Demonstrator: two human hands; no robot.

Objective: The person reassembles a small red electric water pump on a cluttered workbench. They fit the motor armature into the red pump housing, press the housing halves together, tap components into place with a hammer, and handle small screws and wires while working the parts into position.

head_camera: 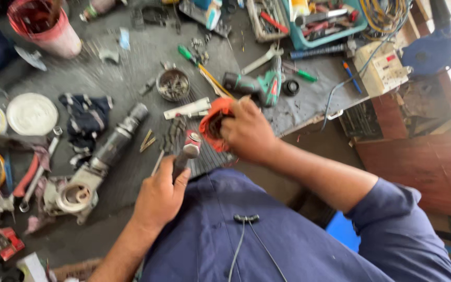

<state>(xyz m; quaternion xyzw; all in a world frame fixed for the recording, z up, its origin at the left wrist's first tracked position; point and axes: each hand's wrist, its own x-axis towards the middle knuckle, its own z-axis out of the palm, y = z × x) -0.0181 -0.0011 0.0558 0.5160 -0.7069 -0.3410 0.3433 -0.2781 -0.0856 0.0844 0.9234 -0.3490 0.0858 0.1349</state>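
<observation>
Dark cylindrical part is gripped by closed left hand; orange rag at its 1 o'clock is bunched in right hand. Rag could snag; part could slip onto cluttered surface.

Person seen from above: dark blue short-sleeved shirt, the right sleeve ending above the elbow, both forearms bare. A small black clip sits on the shirt front, a thin grey cable running down from it. Left hand and right hand are ungloved.
</observation>
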